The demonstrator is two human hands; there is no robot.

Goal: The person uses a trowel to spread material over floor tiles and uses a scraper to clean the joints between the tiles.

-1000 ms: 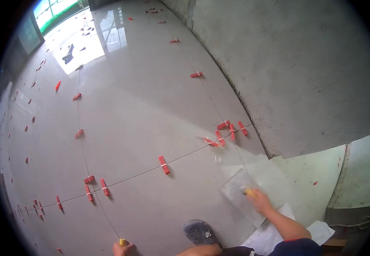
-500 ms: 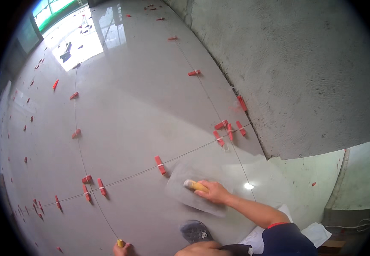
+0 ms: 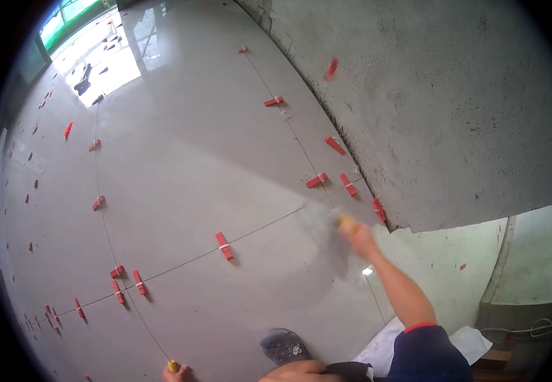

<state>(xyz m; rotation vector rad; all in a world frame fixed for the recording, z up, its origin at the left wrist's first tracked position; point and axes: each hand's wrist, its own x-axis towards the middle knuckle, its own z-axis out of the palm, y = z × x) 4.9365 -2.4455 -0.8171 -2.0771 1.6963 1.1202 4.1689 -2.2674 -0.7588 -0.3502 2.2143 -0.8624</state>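
My right hand (image 3: pixel 360 240) is closed around the yellow handle (image 3: pixel 347 223) of a float-like tool with a flat greyish plate, smeared by motion. It is low over the grey floor tiles (image 3: pixel 187 159), beside the tile joint near the wall. Around it are red tile-levelling wedges: one in a clip (image 3: pixel 348 185), another across the joint (image 3: pixel 317 181), a third by the wall foot (image 3: pixel 379 209). A blurred red wedge (image 3: pixel 331 69) shows against the wall. At the lower edge, my left hand (image 3: pixel 175 374) is closed on something with a yellow end (image 3: pixel 173 365); the rest is hidden.
A rough grey wall (image 3: pixel 441 121) rises on the right. Several more red wedges stand along the joints at left and far off. My dark clog (image 3: pixel 285 345) is on the tiles. White sheeting (image 3: pixel 377 347) lies by my right arm, and a pale cord (image 3: pixel 533 329) beyond.
My right hand and the tool have moved up and right toward the wall. Wedges by the joint crossing have come loose and scattered; one is in the air. The left hand holds its place.
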